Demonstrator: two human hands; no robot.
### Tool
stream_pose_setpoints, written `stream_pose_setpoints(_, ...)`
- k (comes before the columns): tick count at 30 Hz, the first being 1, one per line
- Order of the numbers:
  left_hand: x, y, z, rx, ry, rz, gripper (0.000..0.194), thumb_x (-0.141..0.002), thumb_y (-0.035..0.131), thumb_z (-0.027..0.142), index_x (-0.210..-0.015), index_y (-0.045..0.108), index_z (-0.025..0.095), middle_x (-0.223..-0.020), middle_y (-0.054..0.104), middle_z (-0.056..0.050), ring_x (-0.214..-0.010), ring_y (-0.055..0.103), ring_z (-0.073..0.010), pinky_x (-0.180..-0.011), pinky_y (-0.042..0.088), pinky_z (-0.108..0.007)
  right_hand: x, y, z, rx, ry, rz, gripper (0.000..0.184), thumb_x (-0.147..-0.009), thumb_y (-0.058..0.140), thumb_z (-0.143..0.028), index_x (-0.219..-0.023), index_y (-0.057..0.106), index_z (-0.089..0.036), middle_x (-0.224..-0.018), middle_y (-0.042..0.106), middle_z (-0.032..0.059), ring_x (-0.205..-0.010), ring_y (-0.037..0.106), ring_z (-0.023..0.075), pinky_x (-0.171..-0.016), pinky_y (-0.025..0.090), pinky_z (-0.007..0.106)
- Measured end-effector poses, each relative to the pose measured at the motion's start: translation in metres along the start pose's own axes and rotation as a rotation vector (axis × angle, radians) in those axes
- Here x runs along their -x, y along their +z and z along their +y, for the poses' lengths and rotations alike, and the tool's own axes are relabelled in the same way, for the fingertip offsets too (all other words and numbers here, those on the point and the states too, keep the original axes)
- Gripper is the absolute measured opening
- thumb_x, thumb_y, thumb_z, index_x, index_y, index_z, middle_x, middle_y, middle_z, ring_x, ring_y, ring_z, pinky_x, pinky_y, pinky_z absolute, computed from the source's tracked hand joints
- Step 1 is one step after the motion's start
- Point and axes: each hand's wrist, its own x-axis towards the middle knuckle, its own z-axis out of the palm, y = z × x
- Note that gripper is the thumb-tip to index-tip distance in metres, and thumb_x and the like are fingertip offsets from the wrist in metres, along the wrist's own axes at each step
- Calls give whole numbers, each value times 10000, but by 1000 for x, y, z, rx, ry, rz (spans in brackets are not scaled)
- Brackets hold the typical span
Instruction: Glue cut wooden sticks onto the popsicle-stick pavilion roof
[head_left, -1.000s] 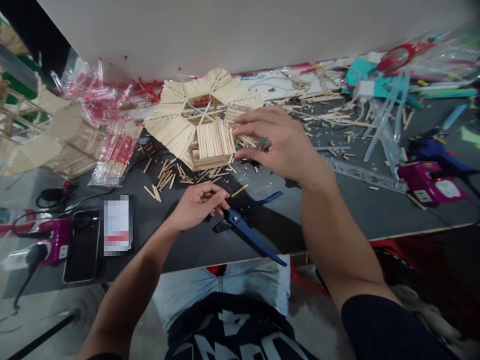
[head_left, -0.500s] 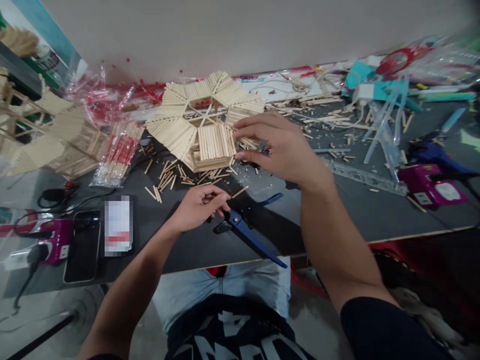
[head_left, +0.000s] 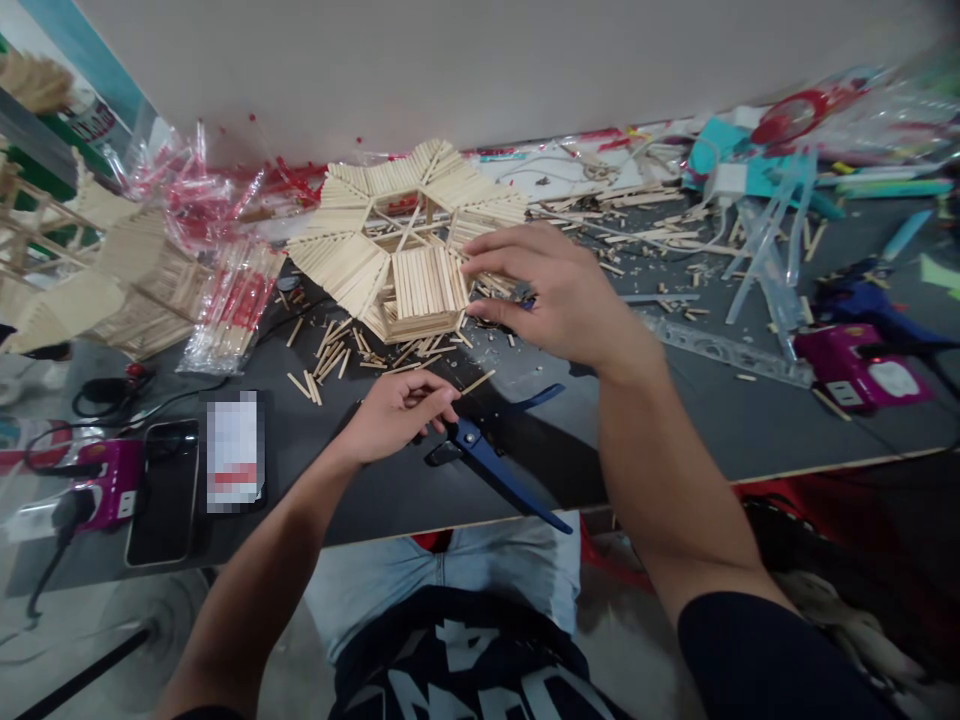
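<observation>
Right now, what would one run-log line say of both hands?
left hand: thin stick at fingertips | right hand: thumb and fingers apart, at front panel of stick model | blue tool: on table, by left hand

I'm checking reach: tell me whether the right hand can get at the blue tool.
Probably yes, once the right hand leaves the stick model: the blue tool lies with its long handle uncovered; the left hand overlaps only its other end.

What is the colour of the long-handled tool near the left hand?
The tool is mostly dark blue; it shows best in the head view.
</observation>
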Motion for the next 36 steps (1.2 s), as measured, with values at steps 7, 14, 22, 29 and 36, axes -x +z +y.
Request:
stream_pose_setpoints(7, 0, 2, 3, -21, -33, 4, 289, -944, 630, 414, -976, 687, 132, -813, 746, -48, -620, 628, -71, -573, 485, -183, 1, 3, 3, -16, -42, 31, 322, -995, 615, -507, -1191, 702, -267, -1327, 701, 83, -1270, 627, 303, -1130, 449, 565)
stream_pose_setpoints(14, -1, 2, 0, -16, -34, 0, 307, -935, 637, 430, -989, 685, 132, -823, 745, -51, -630, 634, -74, -570, 484, -181, 1, 4, 6, -23, -57, 48, 306, -981, 652, -474, -1201, 702, -267, -1327, 701, 86, -1275, 630, 314, -1133, 442, 572)
stream_pose_setpoints(22, 0, 1, 0, -46, -23, 2, 280, -950, 617, 402, -985, 685, 132, -830, 757, -62, -621, 643, -73, -559, 488, -172, 5, 6, 8, -25, -77, 66, 433, -934, 701, -530, -1283, 663, -278, -1363, 682, 88, -1303, 616, 315, -1145, 459, 547)
stream_pose_setpoints(29, 1, 0, -3, -196, 158, 100, 229, -959, 599, 338, -985, 709, 139, -811, 772, -53, -646, 694, -104, -646, 559, -211, 18, 12, 23, 7, -105, 204, 650, -855, 747, -618, -1400, 591, -300, -1403, 642, 106, -1330, 590, 325, -1151, 468, 564)
stream_pose_setpoints(36, 16, 5, 14, -758, 567, 393, 168, -1001, 626, 276, -1081, 746, 190, -902, 794, -14, -682, 688, -88, -657, 509, -196, 24, 28, 47, 62, -19, 366, 605, -902, 585, -759, -1249, 653, -267, -1244, 703, 105, -1196, 642, 309, -1083, 487, 563)
